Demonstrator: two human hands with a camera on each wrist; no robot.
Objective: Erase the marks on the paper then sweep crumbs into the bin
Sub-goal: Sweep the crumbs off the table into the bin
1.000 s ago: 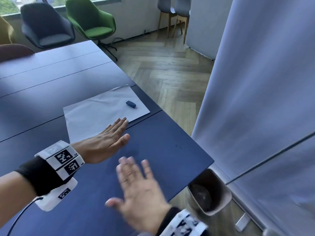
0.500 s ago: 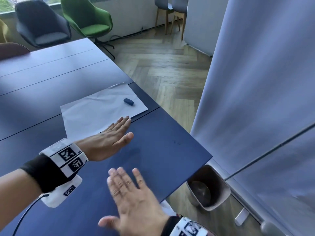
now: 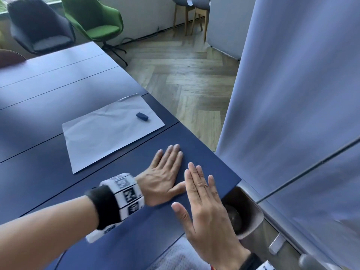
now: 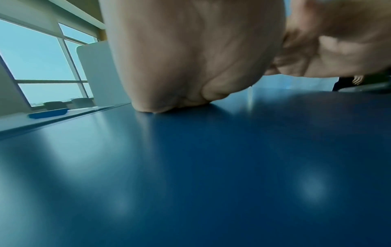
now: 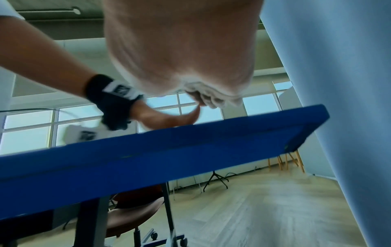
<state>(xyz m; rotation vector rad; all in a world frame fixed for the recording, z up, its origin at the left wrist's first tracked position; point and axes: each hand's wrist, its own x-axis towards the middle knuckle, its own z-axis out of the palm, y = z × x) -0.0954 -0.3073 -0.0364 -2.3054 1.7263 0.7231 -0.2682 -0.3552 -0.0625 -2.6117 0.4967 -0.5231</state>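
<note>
- The left hand [image 3: 161,176] is laid flat on the dark blue table [image 3: 58,188], fingers straight and together, with nothing held; the fingertips point toward 1 o'clock.
- In the left wrist view the heel of the left hand [image 4: 190,58] is seen pressed on the table [image 4: 190,167].
- The right hand [image 3: 206,211] is held just beside the left, at its 4 o'clock, over the near table edge, with fingers extended and slightly spread and the thumb out toward 9 o'clock; nothing is gripped.
- Whether the right palm touches the table cannot be told.
- The paper [image 3: 109,131] is seen lying flat on the table at 11 o'clock from the left hand, apart from both hands.
- A small dark blue eraser [image 3: 142,116] is seen resting on the paper near its far right corner.
- The bin [image 3: 249,213] is placed on the floor below the table corner, at 3 o'clock from the right hand, with a dark round object [image 3: 233,217] inside.
- Crumbs cannot be made out on the table.
- A pale curtain [image 3: 292,94] is hung just beyond the bin, at 2 o'clock.
</note>
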